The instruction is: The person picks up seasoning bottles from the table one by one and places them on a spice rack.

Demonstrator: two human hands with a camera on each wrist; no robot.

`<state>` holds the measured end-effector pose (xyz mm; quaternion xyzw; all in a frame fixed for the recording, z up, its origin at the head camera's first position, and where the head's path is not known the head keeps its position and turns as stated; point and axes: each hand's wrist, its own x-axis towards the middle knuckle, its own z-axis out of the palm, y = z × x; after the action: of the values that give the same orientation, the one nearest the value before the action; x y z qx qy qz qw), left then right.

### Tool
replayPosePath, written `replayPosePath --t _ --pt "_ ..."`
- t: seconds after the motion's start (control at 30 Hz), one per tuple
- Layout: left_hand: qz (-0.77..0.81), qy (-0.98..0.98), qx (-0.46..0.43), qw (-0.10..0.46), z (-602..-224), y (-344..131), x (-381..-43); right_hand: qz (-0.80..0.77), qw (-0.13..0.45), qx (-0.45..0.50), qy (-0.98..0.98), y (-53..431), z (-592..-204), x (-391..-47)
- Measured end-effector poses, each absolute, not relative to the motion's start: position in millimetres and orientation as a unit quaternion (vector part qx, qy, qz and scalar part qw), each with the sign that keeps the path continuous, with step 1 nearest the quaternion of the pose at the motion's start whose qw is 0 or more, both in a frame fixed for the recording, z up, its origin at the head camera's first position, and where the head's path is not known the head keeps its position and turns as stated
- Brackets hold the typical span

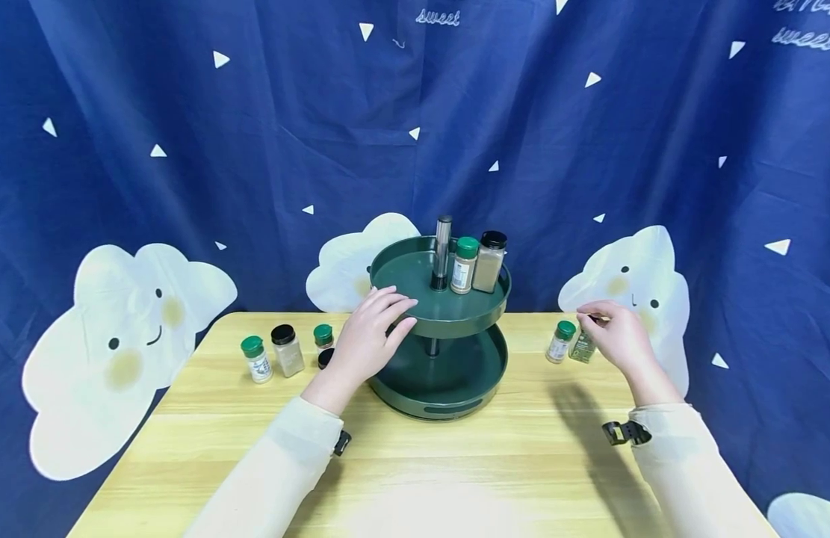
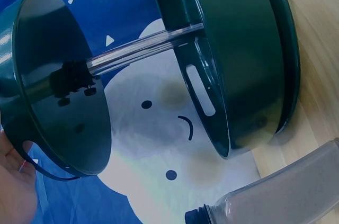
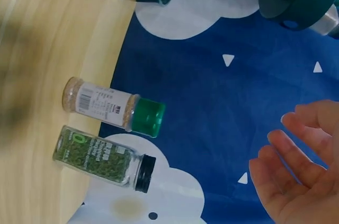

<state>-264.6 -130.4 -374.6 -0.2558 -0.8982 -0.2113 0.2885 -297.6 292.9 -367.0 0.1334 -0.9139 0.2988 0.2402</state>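
My left hand (image 1: 374, 332) is at the left front rim of the upper tray of a dark green two-tier stand (image 1: 448, 327), its fingers fairly straight. In the left wrist view, its fingers (image 2: 8, 152) show beside the tray's handle cutout. On that upper tray are a green-capped spice jar (image 1: 463, 267) and a black-capped jar (image 1: 488, 263). My right hand (image 1: 616, 332) hovers over the table's right side, fingers loosely bent and holding nothing. Below it stand a black-capped jar of green herbs (image 3: 98, 158) and another green-capped jar (image 3: 103, 105), both apart from the hand.
Left of the stand are a green-capped jar (image 1: 258, 366), a black-capped jar (image 1: 288, 355) and another green-capped jar (image 1: 323, 336). A further black cap (image 1: 325, 357) is partly hidden by my left arm. Behind the wooden table (image 1: 495, 456) hangs a blue curtain (image 1: 361, 97).
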Motion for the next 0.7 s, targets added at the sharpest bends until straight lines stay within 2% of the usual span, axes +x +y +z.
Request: replayPosePath --t 0.7 --pt "-0.212 -0.899 -0.252 0.288 -376 -131 -266 0.283 0.225 0.078 -0.929 305 -382 -309"
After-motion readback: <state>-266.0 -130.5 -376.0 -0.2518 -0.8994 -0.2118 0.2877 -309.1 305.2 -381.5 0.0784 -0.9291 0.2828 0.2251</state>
